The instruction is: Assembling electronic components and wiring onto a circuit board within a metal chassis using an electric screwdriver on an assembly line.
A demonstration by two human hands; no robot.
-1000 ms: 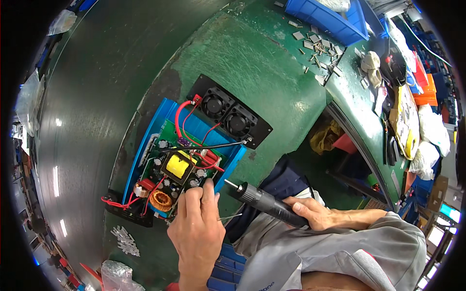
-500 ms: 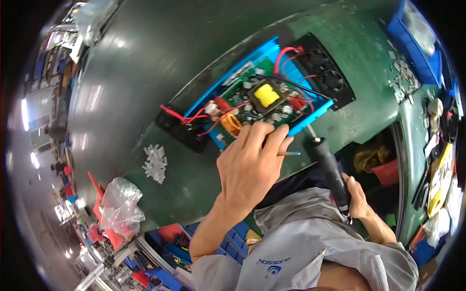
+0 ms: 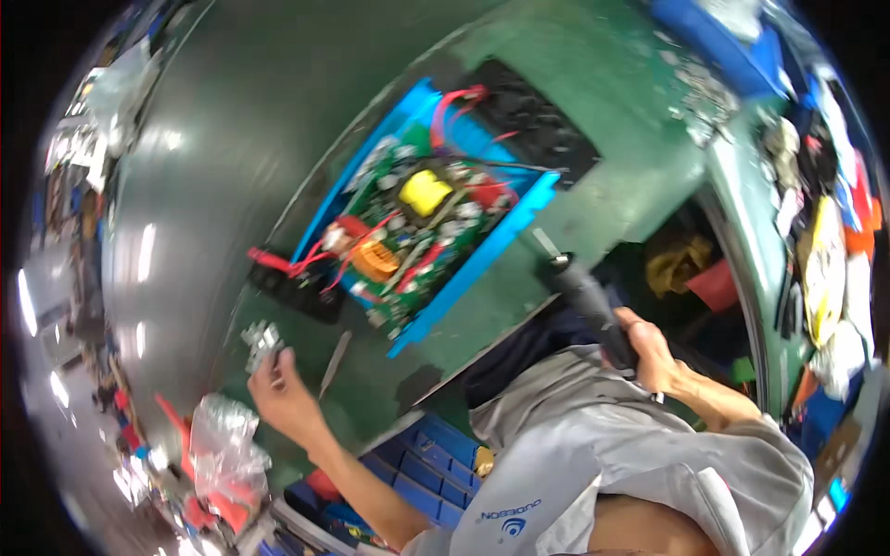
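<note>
My left hand [image 3: 286, 397] reaches to the small pile of whitish pieces [image 3: 261, 339], its fingers curled together at the edge; whatever they pinch is too blurred to make out. Beside it lies a slim, thin tool [image 3: 336, 363]. My right hand [image 3: 651, 352] is wrapped round a black electric screwdriver [image 3: 593, 310], its bit pointing up and left. Ahead sits an open blue metal case [image 3: 482, 269] holding a green circuit board [image 3: 436, 236] with a yellow-wrapped transformer [image 3: 425, 193] and an orange coil [image 3: 375, 261]. Neither hand touches the case.
A black end panel with fans [image 3: 538, 120] lies at the case's far right, joined by wires. Another black end panel [image 3: 295, 285] is at its left. A blue bin [image 3: 723, 46] and scattered metal bits [image 3: 703, 97] stand far right. A clear plastic bag [image 3: 222, 445] hangs at the left.
My left hand has left the circuit board and moved left and nearer, to the pile of pieces. A thin tool now lies on the table. My right hand still holds the electric screwdriver.
</note>
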